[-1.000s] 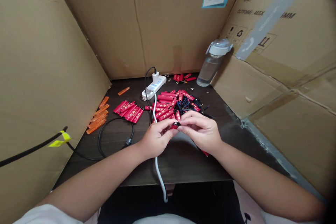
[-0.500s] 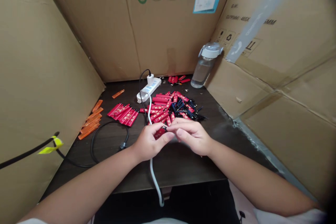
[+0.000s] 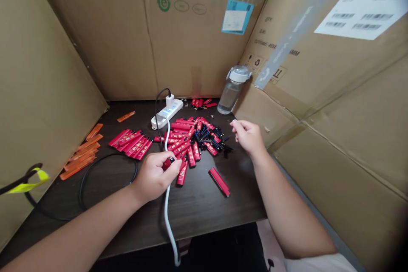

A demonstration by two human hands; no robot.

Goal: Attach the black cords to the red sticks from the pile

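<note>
My left hand (image 3: 157, 177) is closed around a red lighter (image 3: 168, 163), its dark metal-tipped end showing between thumb and forefinger. Most of that lighter is hidden by the fingers. Raised to the right, my right hand (image 3: 248, 137) has its fingers pinched together; what they hold, if anything, is too small to make out. Between and beyond the hands lies a pile of red lighters (image 3: 182, 144) with gold print. Small black and blue parts (image 3: 208, 135) lie heaped at its right side. A single red lighter (image 3: 219, 182) rests apart, nearer the front edge.
Red lighters (image 3: 130, 143) lie in a row at the left, beside orange strips (image 3: 81, 157). A white power strip (image 3: 167, 114) with a white cable (image 3: 166, 212) crosses the middle. A water bottle (image 3: 234, 90) stands at the back right. Cardboard walls (image 3: 191, 51) surround the dark table (image 3: 204, 208).
My hands have come apart: the right has moved up and to the right, while the left keeps the red lighter. The view has shifted, and the single lighter in front is uncovered.
</note>
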